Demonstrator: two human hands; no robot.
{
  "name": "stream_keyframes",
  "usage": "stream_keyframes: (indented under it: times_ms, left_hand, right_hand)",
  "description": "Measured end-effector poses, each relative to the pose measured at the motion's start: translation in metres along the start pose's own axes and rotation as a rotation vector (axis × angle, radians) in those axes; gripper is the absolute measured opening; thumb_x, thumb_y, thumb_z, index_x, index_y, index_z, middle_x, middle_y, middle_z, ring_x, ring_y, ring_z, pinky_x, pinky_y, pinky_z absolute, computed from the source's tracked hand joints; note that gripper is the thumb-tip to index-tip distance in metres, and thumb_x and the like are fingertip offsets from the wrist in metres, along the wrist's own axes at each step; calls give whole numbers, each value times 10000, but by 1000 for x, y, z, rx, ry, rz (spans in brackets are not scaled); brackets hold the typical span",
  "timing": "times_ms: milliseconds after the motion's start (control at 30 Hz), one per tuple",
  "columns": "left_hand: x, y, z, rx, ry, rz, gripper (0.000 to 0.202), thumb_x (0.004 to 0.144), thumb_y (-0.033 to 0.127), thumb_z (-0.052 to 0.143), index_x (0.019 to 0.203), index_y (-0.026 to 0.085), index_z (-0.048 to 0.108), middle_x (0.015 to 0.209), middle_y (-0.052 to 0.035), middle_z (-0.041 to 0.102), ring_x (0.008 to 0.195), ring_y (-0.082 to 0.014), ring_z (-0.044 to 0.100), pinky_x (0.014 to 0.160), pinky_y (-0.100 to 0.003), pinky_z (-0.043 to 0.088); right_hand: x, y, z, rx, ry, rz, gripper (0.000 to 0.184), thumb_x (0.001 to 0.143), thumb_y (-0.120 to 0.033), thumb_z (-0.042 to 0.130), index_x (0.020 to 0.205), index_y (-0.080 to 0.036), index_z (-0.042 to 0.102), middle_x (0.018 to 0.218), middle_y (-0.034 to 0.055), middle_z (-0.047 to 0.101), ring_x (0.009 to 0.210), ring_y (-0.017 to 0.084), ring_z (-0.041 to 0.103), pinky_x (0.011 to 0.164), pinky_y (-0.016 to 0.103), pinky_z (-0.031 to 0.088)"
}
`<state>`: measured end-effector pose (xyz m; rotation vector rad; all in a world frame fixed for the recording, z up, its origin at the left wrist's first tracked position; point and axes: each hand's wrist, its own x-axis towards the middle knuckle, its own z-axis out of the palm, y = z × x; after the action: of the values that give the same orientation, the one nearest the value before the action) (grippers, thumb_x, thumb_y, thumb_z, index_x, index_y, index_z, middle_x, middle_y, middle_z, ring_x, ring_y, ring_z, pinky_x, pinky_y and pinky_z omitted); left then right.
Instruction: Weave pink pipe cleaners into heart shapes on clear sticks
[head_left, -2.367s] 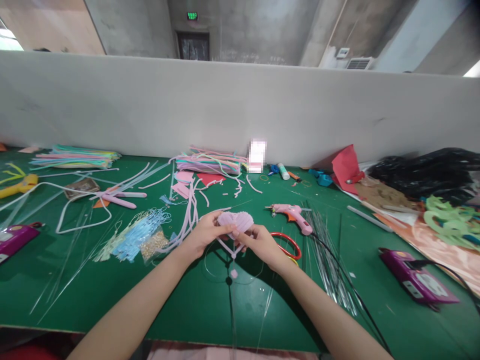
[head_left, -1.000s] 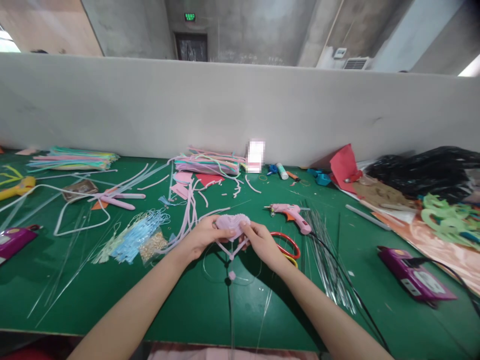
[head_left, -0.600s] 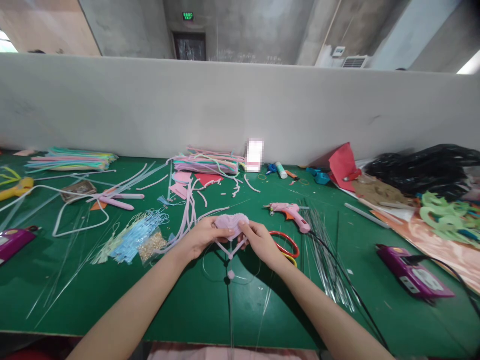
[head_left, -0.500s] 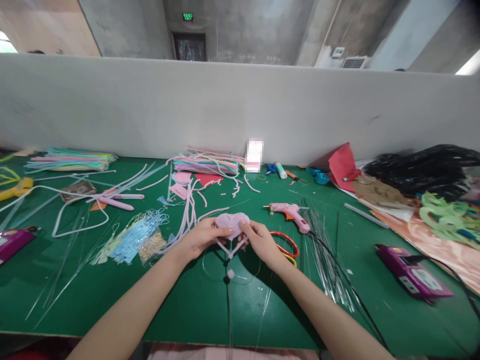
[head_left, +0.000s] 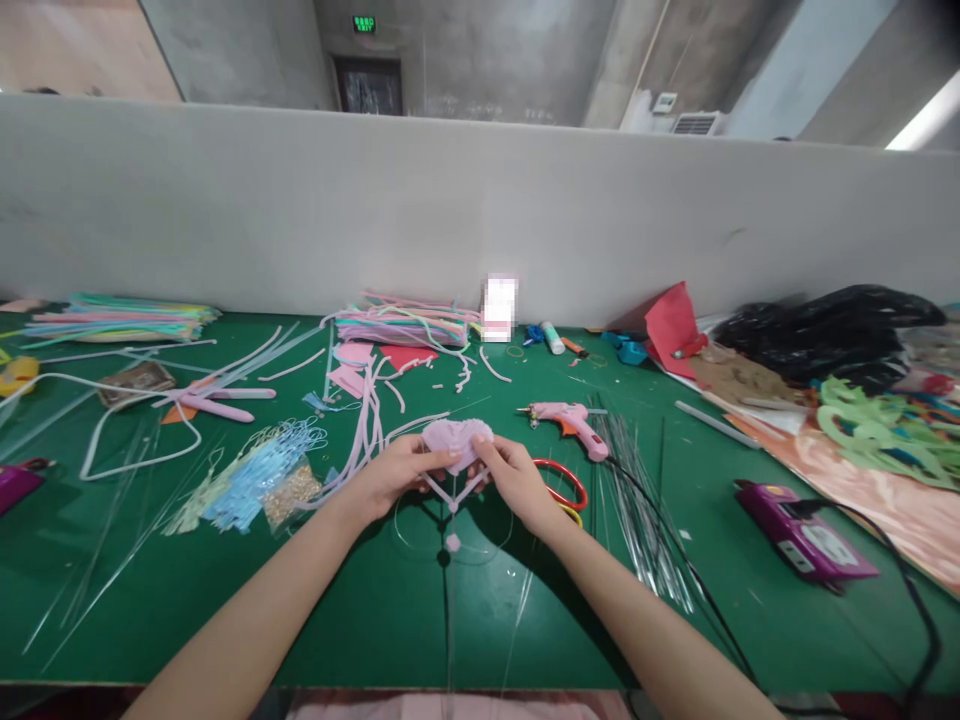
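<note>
Between my two hands is a lilac, fuzzy heart-shaped piece (head_left: 454,438) that looks made of pipe cleaners. My left hand (head_left: 401,470) grips its left side, thumb on top. On the right edge, my right hand (head_left: 514,480) pinches it with the thumb and fingers. Below the heart, a lilac V-shaped strip (head_left: 453,506) points toward me. A small pink piece (head_left: 452,542) sits under the V's tip, in line with thin clear rods or wires running toward the front edge. Beside my right wrist lie scissors with red and yellow handles (head_left: 577,485), partly hidden by it.
A pink glue gun (head_left: 566,418) with a black cord lies right of my hands, beside thin metal wires (head_left: 652,520). Blue tassels (head_left: 262,480) and a bag of gold beads (head_left: 291,495) are left. Pipe-cleaner bundles (head_left: 405,325) line the white partition (head_left: 420,200). A purple device (head_left: 806,535) stands right.
The whole view has shifted slightly, so the table's things appear a little further left. Both hands keep their hold on the heart-shaped piece, with almost no change in grip.
</note>
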<state>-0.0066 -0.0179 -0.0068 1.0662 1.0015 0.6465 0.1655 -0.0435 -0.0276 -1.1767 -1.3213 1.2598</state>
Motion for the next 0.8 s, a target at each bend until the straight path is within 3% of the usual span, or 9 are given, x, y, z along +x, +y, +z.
stream_keyframes:
  times_ms: [300,533,667,800]
  left_hand:
    - [-2,4,3,1,17,61,260,609,320,816,729,120,699,649,-31,648,573,-130,567,536,-238,423]
    - [-2,5,4,32,57,75,292,559,318,833,703,103,697,627,-34,641,558,-130,551,529,-240,410]
    - [-1,3,4,23,71,118,302,602,347,811,742,110,687,641,-15,626,578,-119,541,545,-230,404]
    - [0,1,6,27,92,70,331,633,388,790,798,122,680,659,-9,615,593,-123,551,544,-229,408]
  right_hand:
    - [-3,-1,1,-39,-63,-50,381,760,-556,618,746,-176,616,602,-9,587,500,124,541,500,251,476]
    - [-2,3,1,-34,-72,-49,367,776,-539,605,742,-173,612,606,-13,594,493,125,560,492,250,470]
    - [-1,4,1,-20,-55,-36,366,771,-537,613,733,-173,600,593,-14,588,485,126,567,477,247,467]
    - [-1,0,0,6,-16,-19,391,753,-565,617,748,-175,602,612,-8,602,496,132,578,476,250,471]
